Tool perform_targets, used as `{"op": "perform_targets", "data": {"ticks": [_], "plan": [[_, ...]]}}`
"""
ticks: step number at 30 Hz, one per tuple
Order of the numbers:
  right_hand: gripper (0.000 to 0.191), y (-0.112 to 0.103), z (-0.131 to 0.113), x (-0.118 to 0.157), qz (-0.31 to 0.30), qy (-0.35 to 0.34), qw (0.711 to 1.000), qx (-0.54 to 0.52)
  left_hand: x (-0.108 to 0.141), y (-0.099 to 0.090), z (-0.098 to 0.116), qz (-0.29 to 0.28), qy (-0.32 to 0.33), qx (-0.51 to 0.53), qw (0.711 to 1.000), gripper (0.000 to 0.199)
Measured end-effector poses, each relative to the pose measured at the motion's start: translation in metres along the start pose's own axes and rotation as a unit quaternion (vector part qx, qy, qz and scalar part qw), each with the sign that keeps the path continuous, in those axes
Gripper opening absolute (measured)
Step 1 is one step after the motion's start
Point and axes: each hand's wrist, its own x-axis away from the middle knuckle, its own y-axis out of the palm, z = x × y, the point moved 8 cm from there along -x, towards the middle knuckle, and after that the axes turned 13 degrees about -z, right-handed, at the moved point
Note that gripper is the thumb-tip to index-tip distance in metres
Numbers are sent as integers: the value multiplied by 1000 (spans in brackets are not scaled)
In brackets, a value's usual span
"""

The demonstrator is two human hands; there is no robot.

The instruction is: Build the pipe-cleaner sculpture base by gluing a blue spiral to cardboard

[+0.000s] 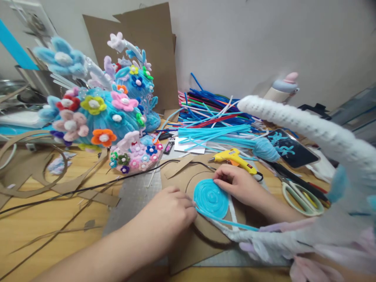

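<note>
A light-blue disc of coiled pipe cleaner (211, 198) lies over a round cut line in the cardboard sheet (188, 256). My left hand (174, 209) is closed at the disc's left edge, where a loose blue pipe cleaner (235, 224) leads off to the right; its fingertips are partly hidden. Thumb and fingers of my right hand (236, 182) pinch the disc's upper right rim. Under and beside the disc runs a white fuzzy strip (233, 213). It meets a large curved form wrapped in white pipe cleaner (296, 113), which fills the right side.
A yellow glue gun (232, 156) lies behind my right hand, its black cord (102, 181) crossing leftward. Pipe cleaners (214, 113) are heaped behind. Scissors (302, 197) and a phone (292, 149) lie right. Flower-covered blue fuzzy pieces (100, 111) and cardboard offcuts (17, 168) stand left.
</note>
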Motion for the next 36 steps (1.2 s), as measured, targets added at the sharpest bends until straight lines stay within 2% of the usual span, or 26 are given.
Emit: {"op": "perform_targets", "data": {"ticks": [6, 12, 22, 32, 36], "plan": [[8, 0, -7, -3, -3, -16, 999, 52, -1, -1, 0, -1, -3, 6, 1000, 11], [9, -4, -24, -3, 1, -49, 988, 150, 0, 0, 0, 6, 3, -1, 1000, 14], [9, -1, -36, -4, -3, -79, 974, 211, -2, 1, -1, 7, 0, -13, 1000, 15], [15, 0, -42, -1, 24, -93, 971, 220, -2, 2, -2, 6, -2, -10, 1000, 16], [15, 3, -44, -1, 31, -128, 974, 187, -2, 2, -2, 2, -7, -10, 1000, 16]]}}
